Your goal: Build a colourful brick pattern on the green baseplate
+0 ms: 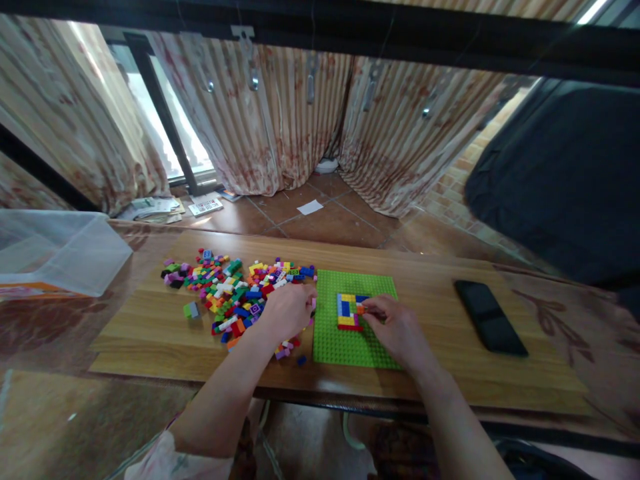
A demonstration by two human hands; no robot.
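A green studded baseplate [327,340] lies on the table, carrying a low block of toy bricks [345,321] in yellow, blue, light blue and red. At the right side of that block, my right hand [395,327] pinches a small orange brick [361,309] between thumb and fingers. My left hand [291,310] hovers by the baseplate's left edge, over the right end of a heap of loose bricks [227,290]. Its fingers are curled together; a bit of pink shows at the fingertips, but whether it is held I cannot tell.
A black phone [490,317] lies to the right on the wooden table [440,293]. Far left stands a clear plastic bin [113,250]. A grey and green brick [191,310] sits apart from the heap. Curtains [285,120] hang beyond the table.
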